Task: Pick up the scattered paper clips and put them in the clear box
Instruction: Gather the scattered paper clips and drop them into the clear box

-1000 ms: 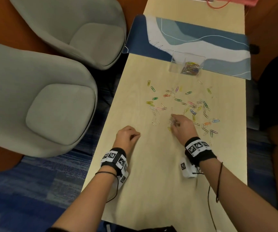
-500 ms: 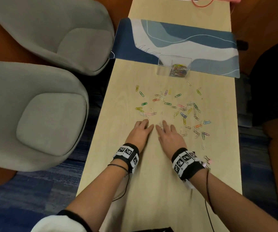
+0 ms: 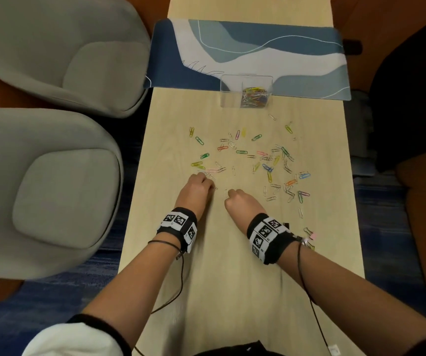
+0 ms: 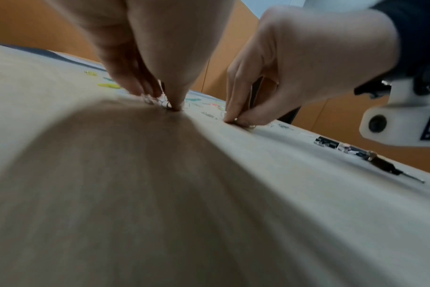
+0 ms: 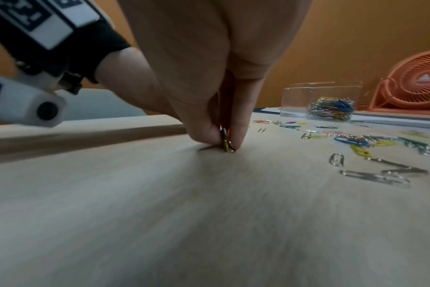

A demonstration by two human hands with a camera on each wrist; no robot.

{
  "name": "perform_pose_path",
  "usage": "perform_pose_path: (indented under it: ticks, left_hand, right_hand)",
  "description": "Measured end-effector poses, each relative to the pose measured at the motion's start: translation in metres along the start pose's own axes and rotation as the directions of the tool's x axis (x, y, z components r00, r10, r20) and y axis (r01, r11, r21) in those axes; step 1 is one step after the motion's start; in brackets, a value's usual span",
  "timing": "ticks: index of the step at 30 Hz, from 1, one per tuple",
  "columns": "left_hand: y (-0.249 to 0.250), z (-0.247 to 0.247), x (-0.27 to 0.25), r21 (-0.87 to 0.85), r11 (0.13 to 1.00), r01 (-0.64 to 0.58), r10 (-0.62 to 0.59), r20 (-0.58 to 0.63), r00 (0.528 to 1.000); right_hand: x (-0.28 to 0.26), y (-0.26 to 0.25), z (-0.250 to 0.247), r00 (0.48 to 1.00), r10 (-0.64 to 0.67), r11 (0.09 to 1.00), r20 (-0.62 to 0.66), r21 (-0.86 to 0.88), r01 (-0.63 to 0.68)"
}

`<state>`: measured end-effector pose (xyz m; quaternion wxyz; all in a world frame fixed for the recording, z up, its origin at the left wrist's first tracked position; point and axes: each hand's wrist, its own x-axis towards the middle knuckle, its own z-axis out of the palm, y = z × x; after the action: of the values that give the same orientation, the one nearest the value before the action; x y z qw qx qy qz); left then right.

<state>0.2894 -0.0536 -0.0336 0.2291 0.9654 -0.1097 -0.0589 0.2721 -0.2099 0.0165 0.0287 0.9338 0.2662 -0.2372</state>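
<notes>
Right hand (image 5: 209,77), grip on paper clips (image 5: 225,142); left hand (image 3: 196,187) likewise, seemingly.

We see the scattered paper clips (image 3: 255,160) spread on the table (image 3: 232,291) at its middle, with the clear box (image 3: 246,91) beyond them at twelve o'clock, straddling the near edge of the desk mat (image 3: 296,60). Our left hand (image 3: 197,187) sits at the spread's seven o'clock edge, our right hand (image 3: 242,202) just beside it at six o'clock. Two chairs (image 3: 52,176) stand off the table at nine and ten o'clock.
</notes>
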Motion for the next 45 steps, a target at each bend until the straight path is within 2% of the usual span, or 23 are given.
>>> perform_pose_path:
  ticks: [3, 5, 7, 8, 10, 13, 15, 17, 19, 21, 24, 27, 31, 33, 37, 39, 41, 45]
  left_hand:
    - [-0.002, -0.002, 0.003, 0.071, 0.995, -0.076, 0.080, -0.056, 0.995]
    - [-0.004, -0.003, 0.008, 0.057, 0.990, -0.127, 0.130, -0.056, 0.990]
    - [-0.008, -0.003, 0.015, 0.021, 0.990, -0.141, 0.142, -0.038, 0.989]
    - [-0.009, -0.004, 0.018, 0.022, 0.989, -0.143, 0.144, -0.030, 0.989]
    - [-0.014, -0.005, 0.024, 0.047, 0.988, -0.146, 0.147, -0.007, 0.989]
    - [-0.017, -0.005, 0.031, 0.087, 0.986, -0.143, 0.140, 0.044, 0.989]
    - [-0.017, -0.007, 0.034, 0.110, 0.983, -0.146, 0.140, 0.058, 0.988]
    - [-0.015, -0.011, 0.039, 0.051, 0.993, -0.108, 0.105, 0.051, 0.993]
    - [-0.011, -0.016, 0.044, -0.096, 0.995, -0.012, 0.015, 0.030, 0.999]
    - [-0.005, -0.026, 0.053, -0.302, 0.948, 0.102, -0.112, -0.016, 0.994]
    - [0.010, -0.044, 0.084, -0.495, 0.858, 0.136, -0.197, -0.074, 0.978]
    - [0.027, -0.060, 0.134, -0.605, 0.795, 0.047, -0.185, -0.167, 0.968]
    - [0.051, -0.068, 0.207, -0.733, 0.679, -0.029, -0.201, -0.224, 0.953]
    - [0.061, -0.067, 0.234, -0.753, 0.654, -0.071, -0.178, -0.244, 0.953]
    - [0.075, -0.053, 0.263, -0.680, 0.723, -0.126, -0.081, -0.264, 0.961]
    - [0.073, -0.042, 0.271, -0.654, 0.747, -0.120, -0.073, -0.260, 0.963]
    - [0.066, -0.031, 0.277, -0.625, 0.775, -0.094, -0.088, -0.253, 0.964]
    - [0.055, -0.020, 0.280, -0.595, 0.799, -0.086, -0.092, -0.263, 0.961]
  right_hand:
    - [0.006, 0.003, -0.005, 0.999, 0.050, 0.997, 0.009, 0.056, -0.050]
    - [0.011, 0.008, -0.002, 0.996, 0.093, 0.986, -0.002, 0.141, -0.091]
    - [0.017, 0.015, 0.002, 0.985, 0.169, 0.943, -0.023, 0.295, -0.155]
    - [0.019, 0.021, 0.005, 0.972, 0.232, 0.890, -0.029, 0.410, -0.200]
    - [0.020, 0.034, 0.007, 0.929, 0.371, 0.714, -0.020, 0.645, -0.271]
    - [0.016, 0.058, 0.006, 0.868, 0.492, 0.332, 0.062, 0.909, -0.253]
    - [0.013, 0.073, -0.001, 0.850, 0.499, 0.012, 0.170, 0.979, -0.203]
    - [0.013, 0.087, -0.014, 0.860, 0.449, -0.267, 0.242, 0.955, -0.129]
    - [0.016, 0.103, -0.033, 0.874, 0.416, -0.425, 0.250, 0.904, -0.056]
    - [0.023, 0.122, -0.052, 0.880, 0.420, -0.500, 0.221, 0.866, 0.021]
    - [0.040, 0.153, -0.081, 0.863, 0.480, -0.518, 0.160, 0.845, 0.132]
    - [0.060, 0.179, -0.107, 0.832, 0.547, -0.499, 0.096, 0.835, 0.231]
    - [0.084, 0.204, -0.126, 0.815, 0.576, -0.484, 0.070, 0.832, 0.271]
    - [0.092, 0.213, -0.127, 0.809, 0.584, -0.499, 0.066, 0.815, 0.294]
    - [0.100, 0.223, -0.123, 0.798, 0.597, -0.519, 0.081, 0.798, 0.307]
    - [0.102, 0.226, -0.118, 0.789, 0.609, -0.513, 0.087, 0.802, 0.307]
    - [0.105, 0.228, -0.114, 0.763, 0.643, -0.458, 0.069, 0.833, 0.310]
    - [0.111, 0.230, -0.112, 0.695, 0.718, -0.285, -0.030, 0.899, 0.333]
